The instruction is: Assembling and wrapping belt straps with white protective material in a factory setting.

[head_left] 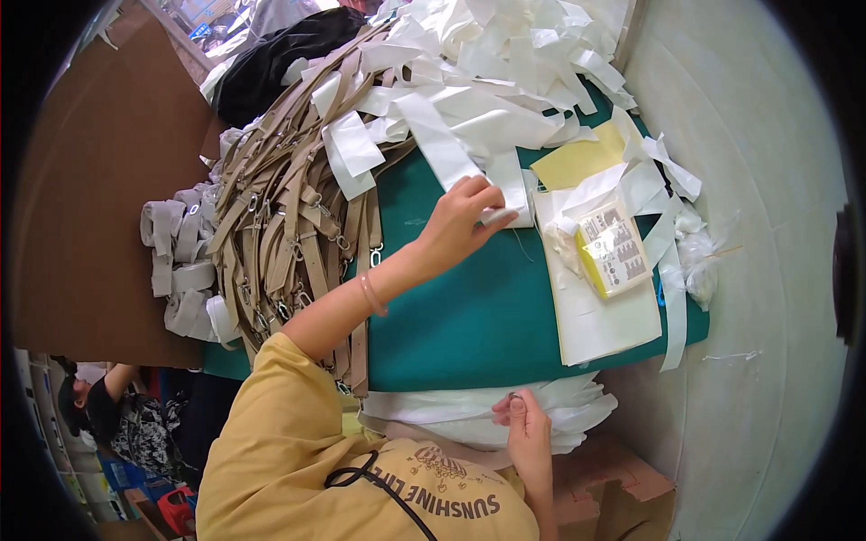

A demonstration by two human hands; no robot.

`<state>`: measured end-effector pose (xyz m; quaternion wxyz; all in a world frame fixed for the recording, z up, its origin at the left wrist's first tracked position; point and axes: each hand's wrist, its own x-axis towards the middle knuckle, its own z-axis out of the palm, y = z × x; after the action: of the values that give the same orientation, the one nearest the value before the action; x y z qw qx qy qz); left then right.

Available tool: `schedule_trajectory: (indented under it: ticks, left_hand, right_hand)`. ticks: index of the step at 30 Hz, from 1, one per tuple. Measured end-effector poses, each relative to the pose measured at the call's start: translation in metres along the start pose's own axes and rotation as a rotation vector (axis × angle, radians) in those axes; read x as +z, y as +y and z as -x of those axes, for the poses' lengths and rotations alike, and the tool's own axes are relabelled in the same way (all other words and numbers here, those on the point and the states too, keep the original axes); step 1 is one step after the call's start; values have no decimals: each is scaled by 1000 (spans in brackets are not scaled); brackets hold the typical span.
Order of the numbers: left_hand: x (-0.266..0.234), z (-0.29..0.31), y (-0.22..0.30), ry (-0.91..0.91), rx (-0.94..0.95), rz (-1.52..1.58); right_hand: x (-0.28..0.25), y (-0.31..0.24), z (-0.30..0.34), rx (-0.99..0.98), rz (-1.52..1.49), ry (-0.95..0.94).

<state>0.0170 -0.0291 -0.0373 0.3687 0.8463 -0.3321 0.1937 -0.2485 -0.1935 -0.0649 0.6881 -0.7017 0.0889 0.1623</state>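
Note:
My left hand (465, 215), with a bangle on the wrist, reaches over the green table top (451, 307). Its fingers are closed on a white strip (439, 149) of paper-like material, and a pale edge shows below the fingertips. A thin thread hangs close to that hand. Low and near my body, my right hand (528, 424) is pinched shut at the table's near edge. Something small and dark shows at its fingertips, too small to name. Behind it lie white folded sheets (568, 406). Left of my left hand, beige straps (289, 234) with metal clasps lie heaped.
White strips (505, 54) pile up at the far side. Right of centre, a yellow-and-white packet (612, 251) rests on pale sheets (595, 329). Rolled light-grey straps (185, 243) stand at the left by a brown board (99, 198). Another person (117, 410) is at lower left.

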Motion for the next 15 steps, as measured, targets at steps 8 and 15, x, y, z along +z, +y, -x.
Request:
schedule_trajectory:
  ticks: [8, 15]
  left_hand:
    - [4, 101, 48, -209, -335, 130]
    - [8, 120, 92, -288, -391, 227]
  right_hand:
    - [13, 45, 30, -36, 111, 337]
    - [7, 14, 49, 28, -229, 167]
